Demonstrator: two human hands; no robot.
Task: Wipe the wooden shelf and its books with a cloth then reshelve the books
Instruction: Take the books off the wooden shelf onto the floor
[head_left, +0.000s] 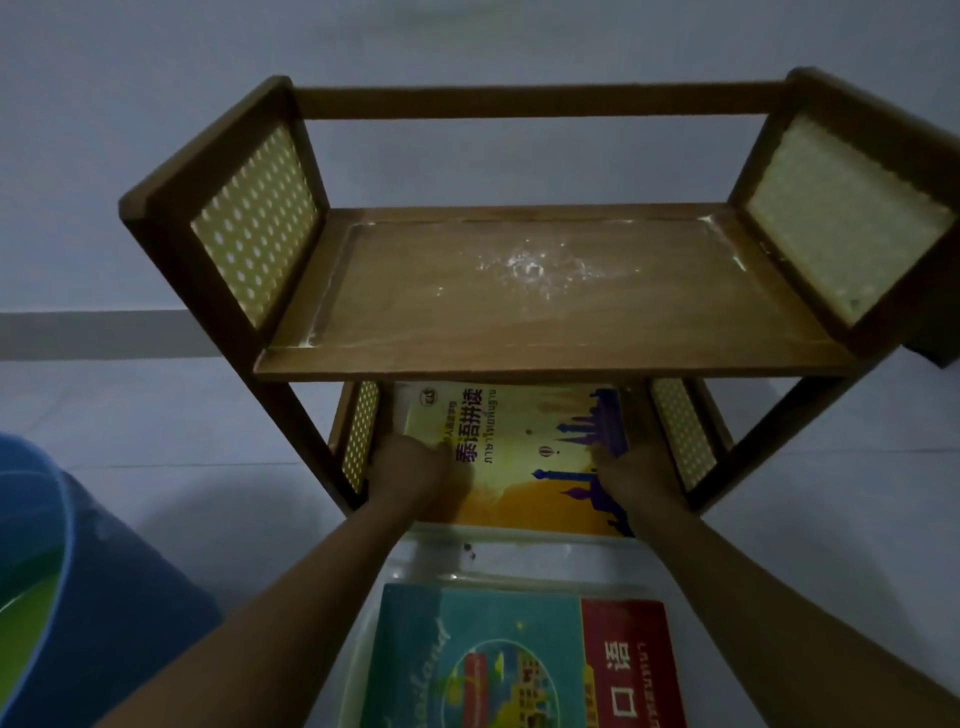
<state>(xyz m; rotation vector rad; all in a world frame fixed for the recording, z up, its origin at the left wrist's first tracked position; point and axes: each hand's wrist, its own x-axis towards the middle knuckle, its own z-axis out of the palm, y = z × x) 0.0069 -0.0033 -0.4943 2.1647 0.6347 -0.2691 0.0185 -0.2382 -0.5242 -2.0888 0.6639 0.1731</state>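
Two hands, our left hand (410, 467) and right hand (636, 475), grip the yellow book (524, 457) by its sides on the wooden shelf (545, 291)'s lower tier, probably pulling it out; the dusty top needs wiping next.

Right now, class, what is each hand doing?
Left hand: grips the left edge of the yellow book on the lower shelf.
Right hand: on the book's right edge; grip cannot be told.
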